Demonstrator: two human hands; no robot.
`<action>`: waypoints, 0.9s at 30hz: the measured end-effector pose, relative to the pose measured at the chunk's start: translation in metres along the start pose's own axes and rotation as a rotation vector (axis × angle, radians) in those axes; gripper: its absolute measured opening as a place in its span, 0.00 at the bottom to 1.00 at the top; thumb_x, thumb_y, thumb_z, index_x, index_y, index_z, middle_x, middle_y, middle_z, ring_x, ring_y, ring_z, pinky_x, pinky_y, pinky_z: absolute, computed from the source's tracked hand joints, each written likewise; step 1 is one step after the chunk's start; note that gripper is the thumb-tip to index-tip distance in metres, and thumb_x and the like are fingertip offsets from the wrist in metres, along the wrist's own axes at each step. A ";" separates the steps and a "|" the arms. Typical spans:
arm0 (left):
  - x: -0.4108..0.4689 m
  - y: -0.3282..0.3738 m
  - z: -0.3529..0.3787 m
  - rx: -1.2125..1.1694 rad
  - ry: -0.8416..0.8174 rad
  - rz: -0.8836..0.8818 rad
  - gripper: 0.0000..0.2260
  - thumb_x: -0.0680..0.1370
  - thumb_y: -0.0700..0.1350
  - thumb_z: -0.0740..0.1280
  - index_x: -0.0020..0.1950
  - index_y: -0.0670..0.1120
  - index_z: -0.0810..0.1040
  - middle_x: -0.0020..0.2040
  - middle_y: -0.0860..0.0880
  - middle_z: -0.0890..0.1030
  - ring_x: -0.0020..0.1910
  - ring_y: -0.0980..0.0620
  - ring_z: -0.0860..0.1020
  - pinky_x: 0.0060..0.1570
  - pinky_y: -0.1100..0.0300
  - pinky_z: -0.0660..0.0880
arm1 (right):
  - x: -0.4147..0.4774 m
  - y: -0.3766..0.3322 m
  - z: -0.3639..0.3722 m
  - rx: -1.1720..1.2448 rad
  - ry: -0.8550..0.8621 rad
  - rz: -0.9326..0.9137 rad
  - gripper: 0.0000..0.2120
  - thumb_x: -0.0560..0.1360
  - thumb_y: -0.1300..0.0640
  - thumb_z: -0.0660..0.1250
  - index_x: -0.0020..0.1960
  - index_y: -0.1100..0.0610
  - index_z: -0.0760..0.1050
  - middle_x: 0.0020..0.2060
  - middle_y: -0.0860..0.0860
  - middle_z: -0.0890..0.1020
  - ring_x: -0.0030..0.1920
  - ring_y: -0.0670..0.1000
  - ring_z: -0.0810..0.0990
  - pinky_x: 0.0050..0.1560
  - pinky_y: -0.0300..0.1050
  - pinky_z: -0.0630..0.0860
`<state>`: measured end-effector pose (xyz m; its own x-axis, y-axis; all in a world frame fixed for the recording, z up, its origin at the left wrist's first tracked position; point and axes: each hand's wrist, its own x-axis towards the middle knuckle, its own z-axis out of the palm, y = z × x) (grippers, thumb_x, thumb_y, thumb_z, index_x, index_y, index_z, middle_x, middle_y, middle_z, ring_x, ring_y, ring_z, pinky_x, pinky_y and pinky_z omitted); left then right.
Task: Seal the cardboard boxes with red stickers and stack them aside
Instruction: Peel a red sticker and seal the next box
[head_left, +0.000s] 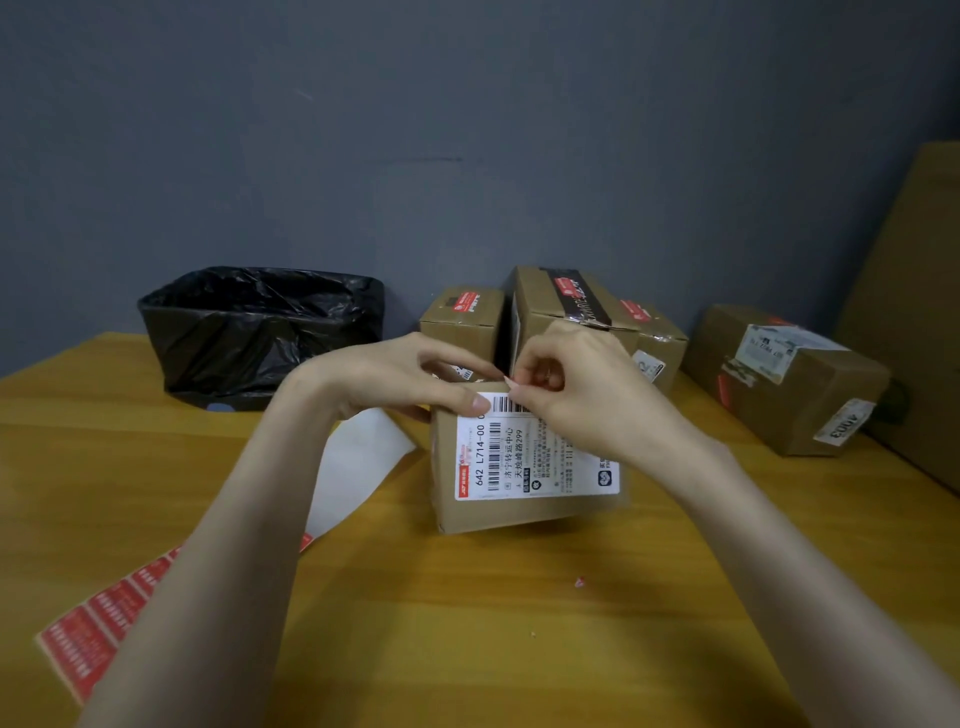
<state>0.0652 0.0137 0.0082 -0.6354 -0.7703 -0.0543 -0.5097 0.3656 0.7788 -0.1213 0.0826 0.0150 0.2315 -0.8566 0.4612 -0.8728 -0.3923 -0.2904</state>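
**BOX HANDLING AT THE SEALING STEP**

The cardboard box (524, 467) stands mid-table (467, 623), label towards the person. The left hand (395, 376) grips its top edge, thumb on the front face. The right hand (576, 384) has its fingers curled tight at the same edge; what they pinch cannot be determined. Judged light and stiff, with crushable walls: grasp opposite sides near the corners

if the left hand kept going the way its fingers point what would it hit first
Probably the right hand: the left hand points rightward along the top edge of the labelled box, its fingers almost touching the right hand's curled ones. Depth is unclear.
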 end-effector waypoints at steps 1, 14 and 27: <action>0.000 0.000 0.000 0.003 0.001 0.001 0.25 0.56 0.63 0.72 0.53 0.65 0.78 0.53 0.53 0.82 0.52 0.56 0.80 0.50 0.61 0.78 | 0.001 0.000 -0.002 0.027 -0.011 0.013 0.07 0.73 0.53 0.69 0.37 0.50 0.76 0.38 0.43 0.74 0.39 0.43 0.72 0.42 0.40 0.69; -0.001 -0.004 -0.003 0.044 -0.027 0.017 0.29 0.58 0.63 0.72 0.59 0.65 0.77 0.55 0.56 0.80 0.54 0.60 0.79 0.51 0.65 0.76 | 0.002 0.016 -0.032 0.539 -0.132 0.256 0.05 0.72 0.61 0.70 0.38 0.58 0.79 0.33 0.48 0.84 0.36 0.42 0.82 0.37 0.35 0.77; -0.005 -0.001 -0.005 0.082 -0.083 0.037 0.28 0.59 0.61 0.73 0.60 0.64 0.77 0.55 0.58 0.80 0.55 0.58 0.79 0.54 0.59 0.77 | 0.000 0.033 -0.047 0.661 -0.272 0.334 0.07 0.76 0.61 0.64 0.39 0.57 0.74 0.39 0.55 0.85 0.42 0.48 0.83 0.38 0.35 0.76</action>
<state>0.0725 0.0145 0.0107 -0.6986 -0.7109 -0.0808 -0.5287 0.4368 0.7278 -0.1707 0.0856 0.0445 0.1737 -0.9826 0.0655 -0.4978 -0.1450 -0.8551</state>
